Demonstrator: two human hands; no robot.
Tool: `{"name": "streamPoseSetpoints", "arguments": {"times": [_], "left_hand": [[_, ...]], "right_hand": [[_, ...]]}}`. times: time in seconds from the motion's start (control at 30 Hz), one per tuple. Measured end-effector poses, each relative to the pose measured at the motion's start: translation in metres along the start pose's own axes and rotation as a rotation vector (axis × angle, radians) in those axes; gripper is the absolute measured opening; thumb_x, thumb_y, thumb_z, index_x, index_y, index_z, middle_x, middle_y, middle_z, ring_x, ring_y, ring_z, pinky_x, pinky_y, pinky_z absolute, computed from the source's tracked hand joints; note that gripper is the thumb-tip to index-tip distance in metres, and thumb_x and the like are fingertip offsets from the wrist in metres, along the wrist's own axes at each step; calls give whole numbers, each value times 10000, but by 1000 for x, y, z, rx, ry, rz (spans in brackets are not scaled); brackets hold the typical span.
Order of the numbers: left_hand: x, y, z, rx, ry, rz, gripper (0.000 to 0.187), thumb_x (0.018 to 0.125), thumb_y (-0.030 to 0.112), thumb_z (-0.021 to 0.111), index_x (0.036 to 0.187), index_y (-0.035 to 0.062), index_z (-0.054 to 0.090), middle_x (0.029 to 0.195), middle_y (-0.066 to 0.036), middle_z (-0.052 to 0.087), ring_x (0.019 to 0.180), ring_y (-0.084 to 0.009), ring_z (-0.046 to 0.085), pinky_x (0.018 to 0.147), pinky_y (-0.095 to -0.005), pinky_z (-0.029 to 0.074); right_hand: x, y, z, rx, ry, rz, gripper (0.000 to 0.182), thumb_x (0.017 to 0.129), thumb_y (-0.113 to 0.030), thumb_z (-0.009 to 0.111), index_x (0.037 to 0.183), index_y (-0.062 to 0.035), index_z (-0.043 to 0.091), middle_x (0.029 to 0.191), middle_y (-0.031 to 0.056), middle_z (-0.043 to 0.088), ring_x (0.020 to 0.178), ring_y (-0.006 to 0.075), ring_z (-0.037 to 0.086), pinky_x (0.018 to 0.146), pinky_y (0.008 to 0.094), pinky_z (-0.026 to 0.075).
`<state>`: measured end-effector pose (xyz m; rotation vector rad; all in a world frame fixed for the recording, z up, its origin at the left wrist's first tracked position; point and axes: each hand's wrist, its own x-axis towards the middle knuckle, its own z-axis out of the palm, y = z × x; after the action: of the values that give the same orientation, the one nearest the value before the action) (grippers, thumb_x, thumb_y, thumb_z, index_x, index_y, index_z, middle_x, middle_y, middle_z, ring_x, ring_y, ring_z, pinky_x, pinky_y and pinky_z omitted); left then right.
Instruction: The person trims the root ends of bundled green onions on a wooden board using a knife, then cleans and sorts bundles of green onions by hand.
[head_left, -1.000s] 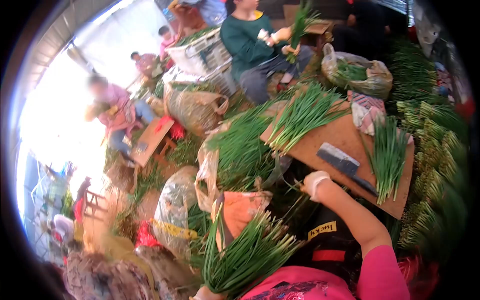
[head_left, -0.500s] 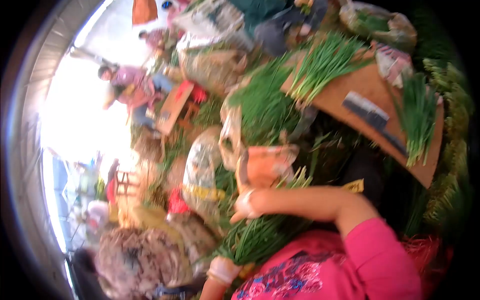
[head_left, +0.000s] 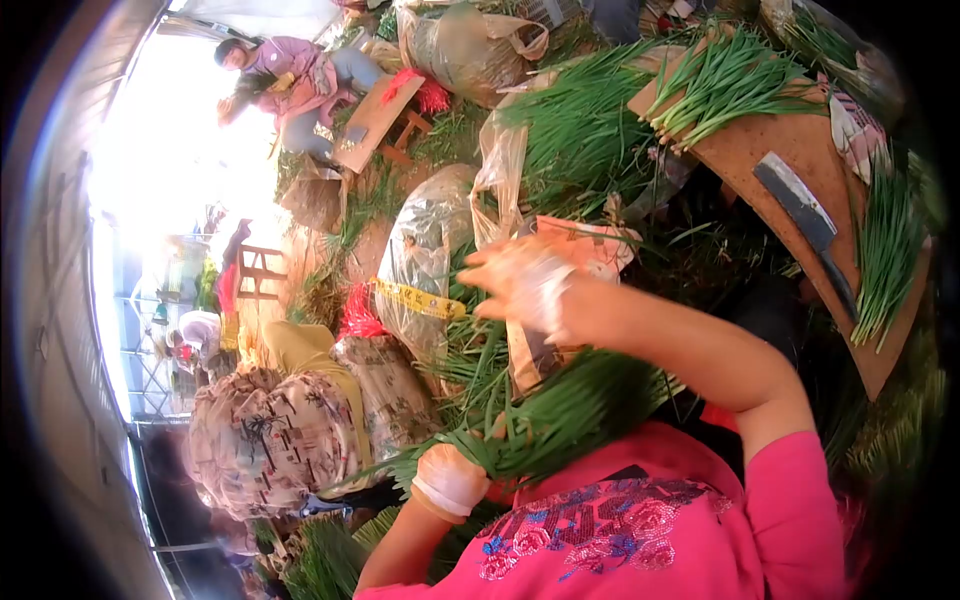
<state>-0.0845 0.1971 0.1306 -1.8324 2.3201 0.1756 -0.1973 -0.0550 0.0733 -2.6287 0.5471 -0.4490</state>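
My left hand (head_left: 450,482), in a pale wrist band or glove cuff, is closed around a bunch of green onions (head_left: 580,415) lying against my pink shirt front. The bunch's long green leaves are partly smeared by motion. Above the bunch and apart from it is my right hand (head_left: 525,283), its fingers spread and slightly blurred, with a whitish wrap (head_left: 548,285) around the palm and wrist. An orange-pink packet (head_left: 590,243) sits just behind that hand, partly hidden by it.
A brown board (head_left: 745,155) bears trimmed green onions (head_left: 730,88), a second bundle (head_left: 882,250) and a broad-bladed knife (head_left: 795,195). A heap of greens (head_left: 580,120) and clear plastic bags (head_left: 425,250) lie near. Co-workers (head_left: 300,75) (head_left: 270,430) sit around.
My right hand has lifted off the bunch and spread its fingers. My left hand stays on the bunch, which has swung and spread. The camera view has shifted.
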Motion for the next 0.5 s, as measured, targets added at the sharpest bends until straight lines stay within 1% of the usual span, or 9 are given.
{"name": "streamPoseSetpoints", "arguments": {"times": [0.03,0.07,0.23,0.27,0.3,0.37,0.43,0.47,0.5], "left_hand": [[4,0,-4,50,-32,24,588,801,207,576,1377,145,476,835,-75,631,652,-248,636,486,-377,500],[7,3,-12,97,-69,38,609,790,190,577,1386,137,464,810,-71,616,645,-246,629,486,-377,497],[16,19,-38,55,-161,58,568,774,140,573,1339,128,520,784,-69,600,653,-235,624,528,-351,504],[15,16,-33,43,-43,113,561,792,214,574,1342,121,511,828,-66,601,650,-253,621,532,-372,500],[11,16,-36,40,-161,90,549,799,239,574,1332,120,518,874,-69,615,704,-254,629,574,-385,508],[8,15,-42,41,-331,112,532,813,289,576,1314,118,531,967,-76,643,813,-255,646,660,-409,524],[21,1,-30,166,7,321,533,817,399,596,1271,123,565,1095,-92,639,942,-258,633,791,-451,513],[20,-9,3,252,-5,221,583,798,476,625,1265,131,567,1095,-111,629,1080,-260,586,901,-459,476],[26,-15,9,231,-14,205,574,796,462,628,1262,130,570,1095,-113,631,1078,-261,588,901,-456,477]], "right_hand": [[15,-13,5,19,93,-80,485,900,-433,547,1297,-155,544,1334,93,539,1207,281,525,1065,415,346],[28,-22,6,11,-3,-111,508,899,-465,537,1296,-148,548,1329,100,544,1214,276,522,1063,420,340],[60,-55,54,191,-685,-23,592,915,-563,452,1319,-142,545,1309,128,562,1245,274,502,1028,447,350],[65,-58,74,272,-796,24,607,918,-576,433,1326,-141,541,1313,124,562,1244,266,503,1022,455,351],[65,-61,77,340,-901,84,622,921,-589,413,1333,-140,538,1316,119,562,1243,259,504,1016,463,353],[56,-59,90,876,-1005,161,634,915,-609,406,1336,-150,529,1278,102,578,1137,247,528,953,448,382],[53,-60,130,1217,-1033,204,642,907,-632,411,1319,-154,529,1239,85,580,1000,226,526,866,415,400],[55,-62,146,1308,-1045,223,646,902,-643,413,1310,-156,529,1219,77,580,931,216,524,823,399,409],[55,-65,161,1322,-1069,249,650,898,-655,415,1302,-158,529,1199,68,581,862,206,523,779,383,417]]}}
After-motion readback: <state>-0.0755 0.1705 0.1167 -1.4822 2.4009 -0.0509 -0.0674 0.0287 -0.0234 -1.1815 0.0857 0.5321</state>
